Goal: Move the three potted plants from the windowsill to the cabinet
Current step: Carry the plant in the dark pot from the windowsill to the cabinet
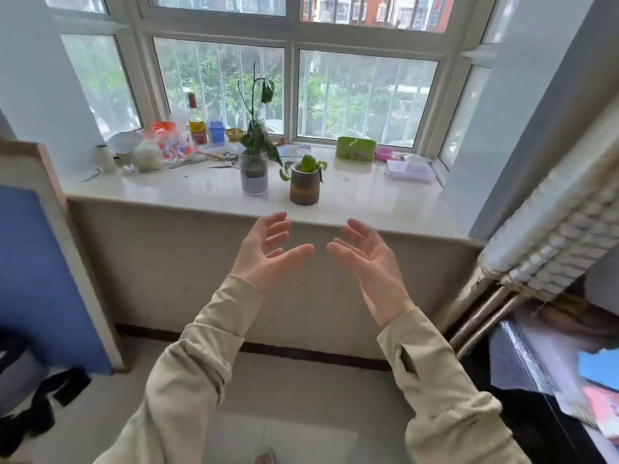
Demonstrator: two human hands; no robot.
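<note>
Sill: two plants are seen near its front edge. Glass jar, tall stem; brown pot stands just beside it at 3 o'clock. Left hand and right hand are raised at 6 o'clock of the pots, palms facing, fingers spread, nothing gripped

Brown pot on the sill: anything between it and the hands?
Nothing visible. The brown pot stands near the windowsill front edge, with both open hands, left hand and right hand, just below it.
</note>
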